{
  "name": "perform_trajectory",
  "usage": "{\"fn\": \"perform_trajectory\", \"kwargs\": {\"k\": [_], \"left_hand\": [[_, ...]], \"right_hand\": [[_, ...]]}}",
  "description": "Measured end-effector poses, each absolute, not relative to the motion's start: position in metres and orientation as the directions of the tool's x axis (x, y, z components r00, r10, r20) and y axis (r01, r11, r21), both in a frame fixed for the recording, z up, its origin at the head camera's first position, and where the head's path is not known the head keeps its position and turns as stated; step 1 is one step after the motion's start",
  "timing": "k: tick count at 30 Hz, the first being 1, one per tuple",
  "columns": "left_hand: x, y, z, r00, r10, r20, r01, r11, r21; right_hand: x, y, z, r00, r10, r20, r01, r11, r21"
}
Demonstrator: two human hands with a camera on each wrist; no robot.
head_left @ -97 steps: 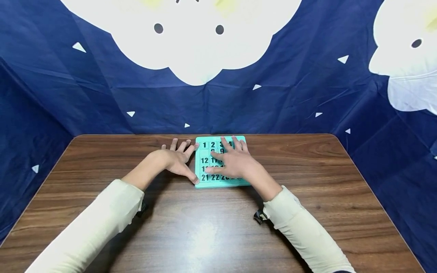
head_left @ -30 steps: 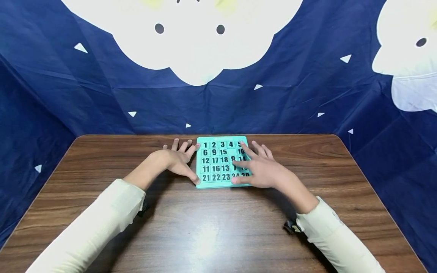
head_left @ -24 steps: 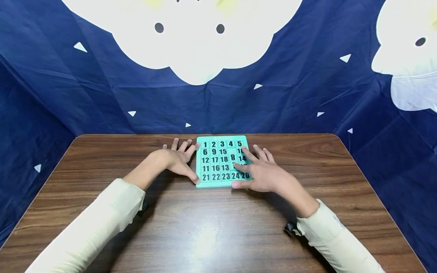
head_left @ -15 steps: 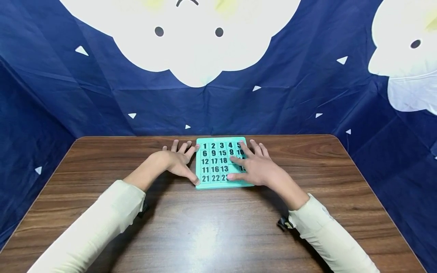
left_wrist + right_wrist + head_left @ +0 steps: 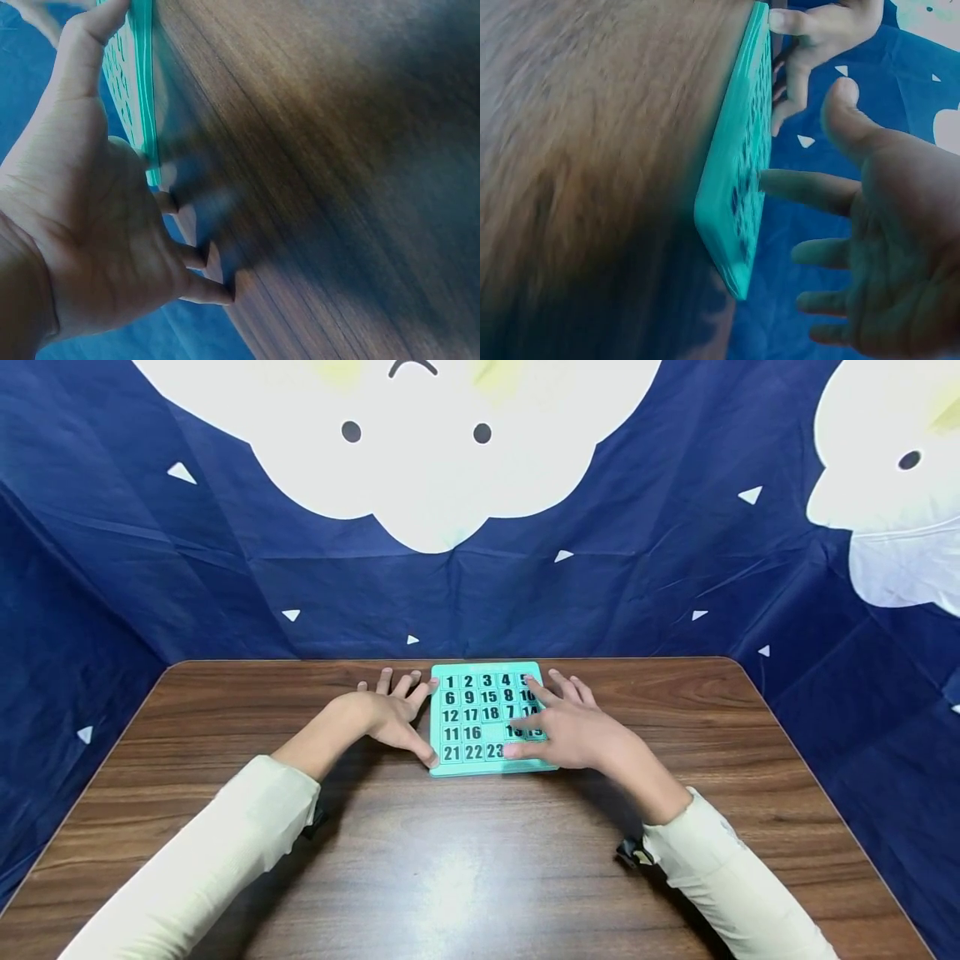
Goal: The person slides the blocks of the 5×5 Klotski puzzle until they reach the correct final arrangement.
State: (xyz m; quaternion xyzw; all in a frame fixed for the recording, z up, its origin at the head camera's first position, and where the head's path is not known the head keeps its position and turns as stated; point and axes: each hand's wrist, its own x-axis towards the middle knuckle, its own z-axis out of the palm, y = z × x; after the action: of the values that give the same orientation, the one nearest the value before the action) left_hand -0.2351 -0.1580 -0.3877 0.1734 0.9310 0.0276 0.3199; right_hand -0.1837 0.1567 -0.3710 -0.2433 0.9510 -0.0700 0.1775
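A turquoise sliding number puzzle (image 5: 471, 771) lies flat near the table's far edge. Its vacant cell is in the fourth row, just right of tile 16 (image 5: 472, 732). My left hand (image 5: 386, 718) has its fingers spread, thumb at the puzzle's near left corner and a fingertip at the left edge higher up. Over the puzzle's right side is my right hand (image 5: 573, 731), whose extended index fingertip (image 5: 772, 180) meets the tile face in the right wrist view. That hand's thumb hovers low over the bottom row and hides some numbers there.
The brown wood-grain table (image 5: 450, 868) reaches toward me with a bright glare spot. Behind it hangs a dark blue cloth (image 5: 322, 568) printed with white clouds and small triangles. Small black devices (image 5: 633, 852) sit under the cream sleeves.
Tile 8 has gone up into the second row, 7 now shows below it, and 13 has slid right, leaving its old cell vacant. My right hand came from further left; my left stayed.
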Motion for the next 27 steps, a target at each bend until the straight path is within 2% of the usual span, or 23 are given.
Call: {"fn": "perform_trajectory", "kwargs": {"k": [5,12,19,24,27], "left_hand": [[-0.236,-0.158,-0.389,-0.737,0.339,-0.585,0.305,0.939,0.159],[-0.237,-0.158,-0.389,-0.738,0.336,-0.585,0.303,0.94,0.158],[-0.235,-0.16,-0.39,-0.736,0.337,-0.588,0.299,0.94,0.166],[-0.236,-0.159,-0.391,-0.733,0.336,-0.591,0.3,0.94,0.163],[-0.238,-0.159,-0.391,-0.735,0.337,-0.588,0.298,0.94,0.165]], "right_hand": [[-0.193,0.145,-0.382,-0.803,-0.518,-0.293,-0.456,0.852,-0.257],[-0.183,0.151,-0.379,-0.755,-0.564,-0.333,-0.483,0.823,-0.299],[-0.186,0.163,-0.383,-0.804,-0.517,-0.292,-0.434,0.848,-0.304],[-0.191,0.148,-0.389,-0.777,-0.547,-0.311,-0.453,0.829,-0.328],[-0.192,0.137,-0.389,-0.781,-0.552,-0.292,-0.463,0.826,-0.321]]}}
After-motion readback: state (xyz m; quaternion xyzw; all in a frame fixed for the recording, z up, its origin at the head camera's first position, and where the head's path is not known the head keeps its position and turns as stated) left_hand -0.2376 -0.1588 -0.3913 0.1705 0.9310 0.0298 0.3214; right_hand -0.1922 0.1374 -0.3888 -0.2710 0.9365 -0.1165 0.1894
